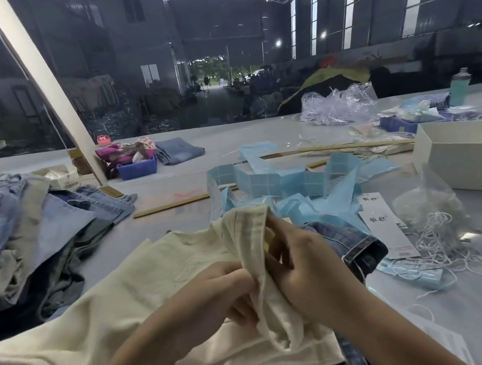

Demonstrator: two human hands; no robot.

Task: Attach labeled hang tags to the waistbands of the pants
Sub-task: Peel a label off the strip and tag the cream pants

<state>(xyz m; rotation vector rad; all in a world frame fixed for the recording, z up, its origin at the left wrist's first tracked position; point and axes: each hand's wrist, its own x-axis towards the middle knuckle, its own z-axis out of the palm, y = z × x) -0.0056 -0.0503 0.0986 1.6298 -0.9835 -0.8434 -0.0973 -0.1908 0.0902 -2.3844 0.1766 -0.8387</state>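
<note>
Cream pants (120, 302) lie across the near table, their waistband (253, 236) lifted upright between my hands. My left hand (218, 295) pinches the waistband's lower fold from the left. From the right, my right hand (306, 268) grips the band, fingers curled behind the cloth. White hang tags (385, 226) with dark print lie flat on the table just right of my right hand. A tangle of white tag strings (443, 235) sits beyond them. Dark denim pants (354, 241) show under my right hand.
A pile of jeans (26, 235) fills the left side. Blue label backing strips (291, 178) sprawl across the middle. A white open box (472, 158) stands at the right, a blue bin (136, 168) and folded jeans (179, 150) farther back. Wooden sticks (172, 205) lie on the table.
</note>
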